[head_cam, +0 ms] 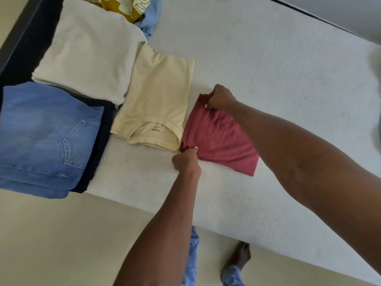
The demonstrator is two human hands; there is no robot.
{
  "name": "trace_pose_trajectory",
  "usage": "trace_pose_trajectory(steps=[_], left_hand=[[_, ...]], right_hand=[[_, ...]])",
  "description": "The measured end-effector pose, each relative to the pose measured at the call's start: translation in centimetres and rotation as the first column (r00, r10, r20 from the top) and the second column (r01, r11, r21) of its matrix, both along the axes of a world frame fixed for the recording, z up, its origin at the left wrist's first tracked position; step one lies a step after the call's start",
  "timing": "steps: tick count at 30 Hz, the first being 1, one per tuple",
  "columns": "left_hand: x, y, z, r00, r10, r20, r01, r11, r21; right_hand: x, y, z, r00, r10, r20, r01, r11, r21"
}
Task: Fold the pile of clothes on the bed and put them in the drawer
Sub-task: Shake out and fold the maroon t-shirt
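A folded red garment (220, 139) lies on the white bed (278, 83), near its front edge, touching the folded cream T-shirt (156, 104) on its left. The left hand (186, 161) pinches the garment's near left corner; the right hand (221, 97) pinches its far left corner (fingers curled over the cloth). Further left sit a folded off-white ribbed top (88, 52) and folded blue jeans (47, 137) over something dark. A yellow patterned cloth (123, 7) and light blue fabric (151, 15) lie at the bed's far end.
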State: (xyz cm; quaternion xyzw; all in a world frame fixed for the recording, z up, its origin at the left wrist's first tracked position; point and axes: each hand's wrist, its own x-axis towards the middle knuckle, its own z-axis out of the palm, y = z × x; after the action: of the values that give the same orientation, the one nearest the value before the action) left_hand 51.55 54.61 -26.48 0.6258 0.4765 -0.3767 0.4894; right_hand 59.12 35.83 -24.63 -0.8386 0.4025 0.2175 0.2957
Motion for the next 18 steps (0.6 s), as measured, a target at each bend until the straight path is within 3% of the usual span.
trace_pose_trajectory(steps=[2,5,10,13,18], left_hand=[[0.0,0.3,0.5,1.000,-0.023,0.016,0.024,0.995,-0.092],[-0.3,0.3,2.1,0.972,-0.164,0.166,0.176,0.982,-0.066],[1.0,0.2,7.6,0.844,-0.332,0.422,0.370,0.929,-0.010],[3.8,0.0,12.5,0.679,-0.479,0.557,0.491,0.860,0.141],[11.7,-0.3,21.1,0.268,-0.700,0.663,0.607,0.656,0.448]], right_hand=[[-0.3,0.0,0.6,0.999,0.031,0.024,-0.030,0.999,-0.036],[-1.3,0.0,2.6,0.995,0.009,0.096,-0.005,0.999,-0.049],[-3.9,-2.5,9.6,0.975,-0.075,0.209,0.085,0.996,-0.039],[-4.9,-4.2,15.2,0.953,-0.108,0.284,0.118,0.993,-0.018],[-4.3,-4.7,22.5,0.874,-0.101,0.475,0.140,0.989,-0.047]])
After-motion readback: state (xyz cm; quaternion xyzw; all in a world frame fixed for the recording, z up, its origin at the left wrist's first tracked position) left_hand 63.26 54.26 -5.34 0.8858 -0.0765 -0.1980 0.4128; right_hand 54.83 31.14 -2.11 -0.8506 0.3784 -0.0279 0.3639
